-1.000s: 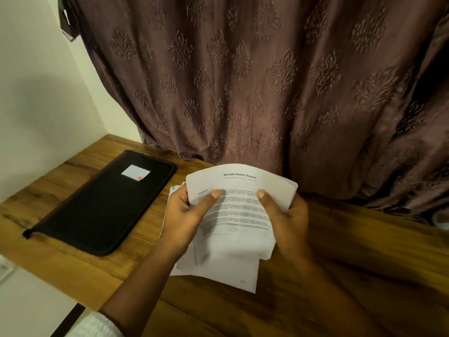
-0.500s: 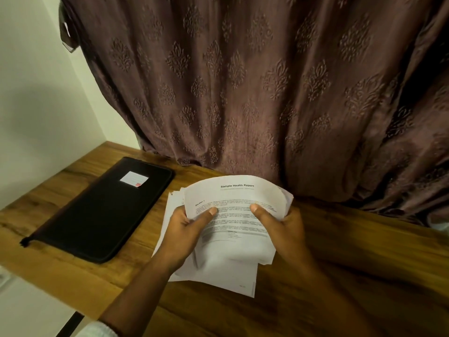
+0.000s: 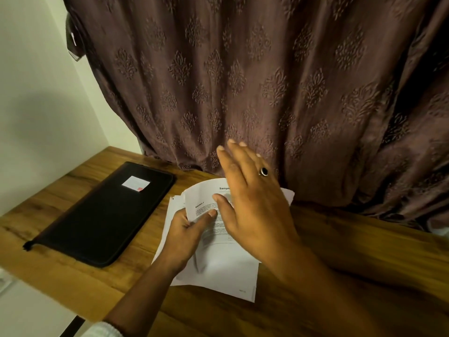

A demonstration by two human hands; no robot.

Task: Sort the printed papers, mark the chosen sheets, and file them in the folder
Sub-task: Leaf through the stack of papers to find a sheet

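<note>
A stack of white printed papers [image 3: 226, 273] lies on the wooden desk [image 3: 340, 276], the top sheet headed with a health report title. My left hand [image 3: 187, 229] grips the left edge of the top sheets, thumb on the printed face. My right hand [image 3: 252, 198] hovers above the papers with fingers straight and spread, a dark-stoned ring on one finger, holding nothing. A closed black zip folder [image 3: 104, 212] with a small white label lies flat to the left of the papers.
A brown patterned curtain [image 3: 267, 93] hangs along the back of the desk, right behind the papers. A pale wall [image 3: 36, 93] bounds the left side. The desk's front edge runs across the lower left.
My right hand has let go of the papers and risen above them with fingers spread. The papers have dropped lower toward the desk, held by my left hand alone.
</note>
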